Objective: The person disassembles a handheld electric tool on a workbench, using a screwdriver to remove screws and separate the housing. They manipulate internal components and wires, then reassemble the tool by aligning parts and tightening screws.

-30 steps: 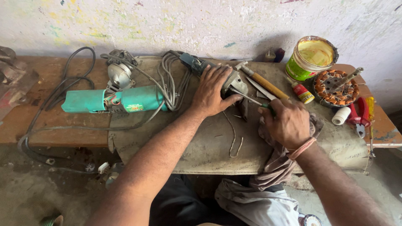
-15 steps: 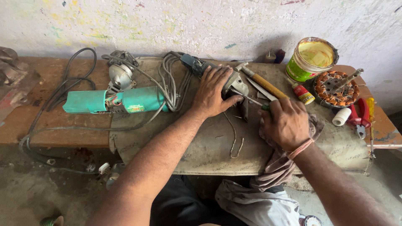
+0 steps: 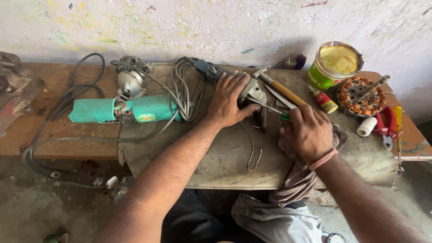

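My left hand presses down on a dark angle grinder lying on the grey mat of the bench. My right hand grips a green-handled screwdriver, whose thin shaft points left into the grinder's metal head. A grey rag lies under my right wrist and hangs off the front edge. The grinder's grey cable is bundled just left of my left hand.
A teal power tool lies at left with black cables. A wooden-handled hammer, an open tin of yellow paste, a copper-wound stator, red pliers, a white tape roll and a bent wire surround my hands.
My right hand has shifted slightly with the screwdriver against the grinder head. My left hand stays pressed on the grinder.
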